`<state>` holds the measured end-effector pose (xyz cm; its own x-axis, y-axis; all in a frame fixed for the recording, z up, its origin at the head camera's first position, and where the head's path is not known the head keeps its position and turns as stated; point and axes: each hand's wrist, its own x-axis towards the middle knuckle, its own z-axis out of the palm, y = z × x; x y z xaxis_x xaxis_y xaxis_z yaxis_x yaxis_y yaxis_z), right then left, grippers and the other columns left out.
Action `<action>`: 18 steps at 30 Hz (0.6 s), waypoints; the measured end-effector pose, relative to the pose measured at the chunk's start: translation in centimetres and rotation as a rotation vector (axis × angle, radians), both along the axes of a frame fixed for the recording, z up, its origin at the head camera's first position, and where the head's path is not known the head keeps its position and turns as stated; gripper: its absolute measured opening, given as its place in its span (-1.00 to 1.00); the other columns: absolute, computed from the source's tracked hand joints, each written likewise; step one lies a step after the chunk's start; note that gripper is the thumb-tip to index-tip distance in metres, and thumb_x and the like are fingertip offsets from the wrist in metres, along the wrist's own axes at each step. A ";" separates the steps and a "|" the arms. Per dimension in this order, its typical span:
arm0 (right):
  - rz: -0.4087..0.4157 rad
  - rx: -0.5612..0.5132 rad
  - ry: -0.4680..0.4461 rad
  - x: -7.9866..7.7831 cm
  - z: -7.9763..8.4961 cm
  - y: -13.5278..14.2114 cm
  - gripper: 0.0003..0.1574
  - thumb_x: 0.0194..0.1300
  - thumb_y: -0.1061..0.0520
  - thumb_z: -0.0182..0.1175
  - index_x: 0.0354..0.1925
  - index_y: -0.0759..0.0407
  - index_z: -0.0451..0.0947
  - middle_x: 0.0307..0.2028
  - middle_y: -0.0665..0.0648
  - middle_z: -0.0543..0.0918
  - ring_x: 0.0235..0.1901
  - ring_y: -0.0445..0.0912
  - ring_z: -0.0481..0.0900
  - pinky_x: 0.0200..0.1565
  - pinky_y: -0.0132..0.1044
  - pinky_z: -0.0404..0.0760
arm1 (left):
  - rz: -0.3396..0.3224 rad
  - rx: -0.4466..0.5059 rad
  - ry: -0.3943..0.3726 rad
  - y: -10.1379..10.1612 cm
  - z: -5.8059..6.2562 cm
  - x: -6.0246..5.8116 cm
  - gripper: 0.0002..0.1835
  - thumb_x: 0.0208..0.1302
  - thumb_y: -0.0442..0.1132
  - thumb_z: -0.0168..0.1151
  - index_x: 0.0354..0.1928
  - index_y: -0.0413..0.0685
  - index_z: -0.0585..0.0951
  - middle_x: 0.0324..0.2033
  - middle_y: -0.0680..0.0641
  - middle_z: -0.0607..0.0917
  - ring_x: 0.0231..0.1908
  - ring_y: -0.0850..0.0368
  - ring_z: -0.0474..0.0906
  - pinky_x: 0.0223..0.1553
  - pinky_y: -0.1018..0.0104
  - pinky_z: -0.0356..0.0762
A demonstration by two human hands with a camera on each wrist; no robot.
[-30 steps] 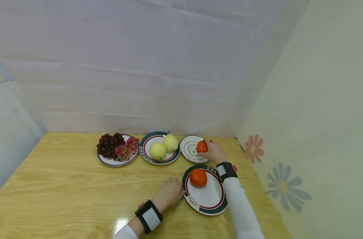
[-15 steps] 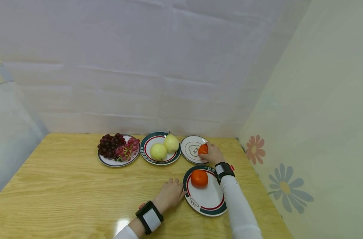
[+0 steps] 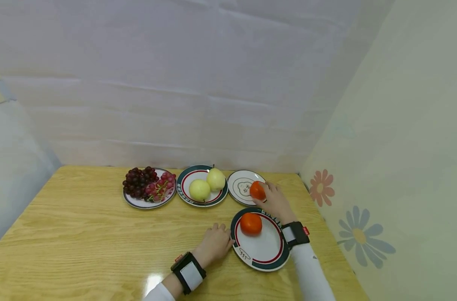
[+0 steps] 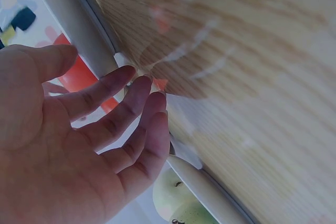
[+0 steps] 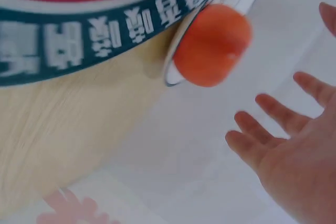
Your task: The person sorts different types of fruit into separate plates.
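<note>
A round orange-red fruit [image 3: 257, 190] lies on the small white plate [image 3: 236, 182] at the back right. My right hand [image 3: 276, 204] is just right of it; in the right wrist view, the spread fingers [image 5: 249, 129] stand apart from the fruit [image 5: 212, 45]. Another orange-red fruit [image 3: 250, 224] sits on the nearer, larger plate [image 3: 264, 251] with a dark green rim. Beside that plate's left edge, my left hand [image 3: 213, 243] rests with loosely bent fingers. In the left wrist view, its thumb [image 4: 60, 60] is right at the plate's rim [image 4: 79, 19], and nothing is held.
Two pale yellow pears [image 3: 199, 190] sit on a green-rimmed plate [image 3: 183, 196] at the back middle. Farther left, dark and red grapes [image 3: 137, 183] cover a white plate [image 3: 143, 205]. A back wall and a right wall with painted flowers [image 3: 360, 236] border the wooden table [image 3: 100, 242].
The right hand has let go of the orange-red fruit on the small plate and drawn back toward the lower right. That fruit has shifted slightly right. The left hand has stayed put.
</note>
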<state>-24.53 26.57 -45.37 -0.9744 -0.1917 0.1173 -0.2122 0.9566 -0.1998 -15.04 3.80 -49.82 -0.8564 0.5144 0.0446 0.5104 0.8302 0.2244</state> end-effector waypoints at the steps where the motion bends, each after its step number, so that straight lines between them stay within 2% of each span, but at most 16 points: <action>1: 0.019 0.008 0.002 0.9 0.1 -0.2 -0.12 0.14 -0.26 0.20 0.29 0.12 0.23 0.25 0.32 0.27 0.18 0.25 0.25 0.06 0.26 0.42 | 0.002 0.000 0.000 0.0 0.0 0.0 -0.63 0.27 0.02 0.10 -0.11 -0.10 0.62 -0.26 -0.12 0.61 -0.21 -0.02 0.48 -0.27 0.10 0.55; 5: 0.073 0.028 -0.056 4.2 0.0 -0.9 -0.06 0.08 -0.36 0.19 0.32 -0.03 0.21 0.28 0.21 0.29 0.22 0.17 0.23 0.04 0.24 0.45 | 0.012 -0.003 -0.002 0.1 -0.1 0.0 -0.64 0.27 0.02 0.11 -0.10 -0.09 0.61 -0.26 -0.11 0.61 -0.19 -0.02 0.48 -0.24 0.09 0.54; 9: 0.101 0.039 -0.095 6.4 -0.7 -1.3 0.00 -0.05 -0.40 0.27 0.31 -0.12 0.23 0.26 0.15 0.32 0.18 0.13 0.28 0.01 0.20 0.49 | 0.013 -0.010 0.006 0.1 0.0 0.1 -0.64 0.26 0.02 0.11 -0.10 -0.09 0.61 -0.25 -0.11 0.61 -0.17 -0.03 0.49 -0.24 0.08 0.55; 14: 0.125 0.003 -0.086 7.5 -1.9 -1.7 -0.01 -0.15 -0.23 0.45 0.25 -0.13 0.30 0.21 0.15 0.37 0.11 0.11 0.38 0.00 0.14 0.53 | 0.012 -0.013 0.000 0.1 0.3 0.2 -0.64 0.27 0.02 0.10 -0.09 -0.09 0.61 -0.24 -0.12 0.62 -0.17 -0.03 0.50 -0.23 0.08 0.56; 18: 0.133 0.015 -0.050 7.6 -2.7 -1.9 -0.07 -0.14 -0.10 0.49 0.22 -0.13 0.34 0.16 0.15 0.41 0.08 0.07 0.41 0.00 0.06 0.55 | 0.013 -0.017 0.021 0.1 0.1 0.2 -0.65 0.26 0.01 0.11 -0.10 -0.09 0.61 -0.25 -0.11 0.62 -0.18 -0.03 0.50 -0.25 0.10 0.56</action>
